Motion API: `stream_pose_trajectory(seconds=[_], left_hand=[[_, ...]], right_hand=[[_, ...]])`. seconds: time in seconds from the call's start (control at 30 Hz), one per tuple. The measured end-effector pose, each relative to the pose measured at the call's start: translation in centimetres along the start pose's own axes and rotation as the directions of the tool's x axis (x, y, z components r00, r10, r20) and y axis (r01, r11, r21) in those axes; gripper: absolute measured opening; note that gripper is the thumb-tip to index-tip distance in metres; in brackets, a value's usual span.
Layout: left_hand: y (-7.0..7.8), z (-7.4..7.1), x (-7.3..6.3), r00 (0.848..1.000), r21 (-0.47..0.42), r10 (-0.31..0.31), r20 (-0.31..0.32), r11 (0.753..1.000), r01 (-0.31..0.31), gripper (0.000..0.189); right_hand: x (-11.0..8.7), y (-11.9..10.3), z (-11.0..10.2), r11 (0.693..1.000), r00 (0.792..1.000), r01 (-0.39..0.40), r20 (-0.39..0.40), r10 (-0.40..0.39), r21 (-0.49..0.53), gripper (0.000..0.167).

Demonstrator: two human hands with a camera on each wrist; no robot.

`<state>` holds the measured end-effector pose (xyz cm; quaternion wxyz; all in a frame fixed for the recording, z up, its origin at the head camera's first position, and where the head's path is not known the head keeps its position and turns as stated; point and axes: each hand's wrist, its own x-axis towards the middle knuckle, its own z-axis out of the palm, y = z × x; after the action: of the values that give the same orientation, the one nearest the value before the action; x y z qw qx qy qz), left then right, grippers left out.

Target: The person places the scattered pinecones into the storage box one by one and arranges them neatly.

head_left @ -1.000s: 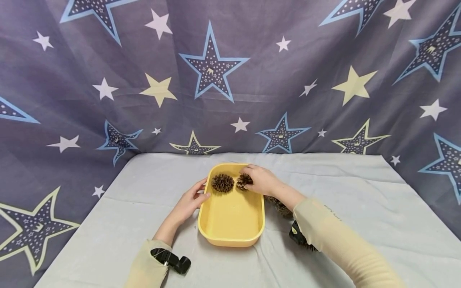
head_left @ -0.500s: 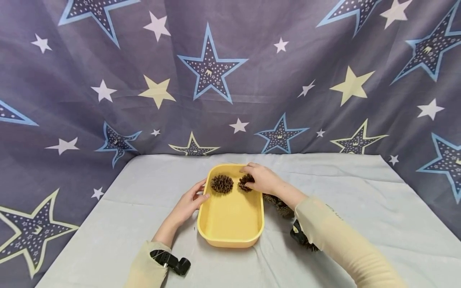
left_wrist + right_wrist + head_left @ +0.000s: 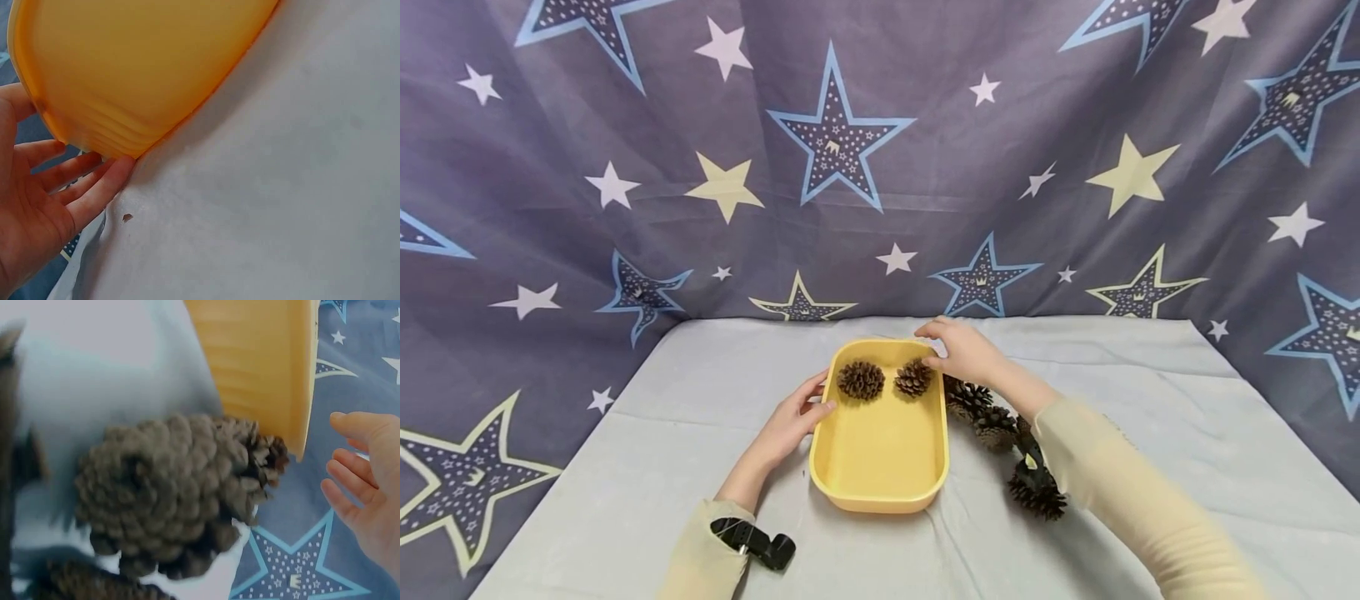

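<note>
A yellow tub (image 3: 880, 454) stands on the cloth-covered table in the head view. Inside it, near the far end, two brown pinecones lie side by side, a left pinecone (image 3: 861, 381) and a right pinecone (image 3: 913, 378). My left hand (image 3: 792, 423) grips the tub's left wall, thumb over the rim and fingers against the outside, as the left wrist view (image 3: 53, 194) also shows. Above the far right corner of the tub, my right hand (image 3: 966, 354) holds nothing, its fingers loosely bent. The right wrist view shows that hand (image 3: 369, 481) apart from the tub's wall.
Several pinecones lie in a row right of the tub, among them a near pinecone (image 3: 1036, 492) and a middle pinecone (image 3: 996, 427), partly under my right forearm. A large pinecone (image 3: 169, 487) fills the right wrist view. A star-patterned curtain (image 3: 880, 167) hangs behind the table (image 3: 1150, 417).
My right hand has let go of the right pinecone inside the tub and risen up and to the right, over the rim. The left hand keeps its hold on the tub.
</note>
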<state>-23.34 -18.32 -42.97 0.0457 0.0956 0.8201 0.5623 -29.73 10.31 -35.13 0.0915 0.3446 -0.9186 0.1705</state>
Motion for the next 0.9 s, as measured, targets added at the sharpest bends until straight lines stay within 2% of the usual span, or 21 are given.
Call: stream_pose_trajectory(seconds=[0.23,0.4,0.67,0.77,0.9], left_hand=[[0.0,-0.1,0.0,1.0,0.0,0.004,0.013,1.0,-0.004,0.056],[0.0,-0.1,0.0,1.0,0.004,-0.006,0.013,1.0,0.006,0.056],[0.0,-0.1,0.1,1.0,-0.007,-0.011,0.021,1.0,0.012,0.057],[0.4,-0.1,-0.1,0.999,-0.021,-0.018,0.028,1.0,0.019,0.057],[1.9,-0.2,-0.8,0.999,-0.019,-0.017,0.039,1.0,0.018,0.057]], right_hand=[[-1.0,1.5,-0.5,0.998,0.999,-0.049,0.01,0.048,0.028,0.04],[-1.6,2.0,-0.6,0.999,0.999,-0.045,0.028,0.045,0.009,0.04],[-2.5,2.3,-0.3,0.997,0.989,-0.074,0.126,0.074,-0.002,0.044],[-2.7,2.3,0.0,0.997,0.986,-0.077,0.15,0.076,0.002,0.045],[-2.7,2.3,0.4,0.997,0.982,-0.079,0.169,0.079,-0.008,0.046]])
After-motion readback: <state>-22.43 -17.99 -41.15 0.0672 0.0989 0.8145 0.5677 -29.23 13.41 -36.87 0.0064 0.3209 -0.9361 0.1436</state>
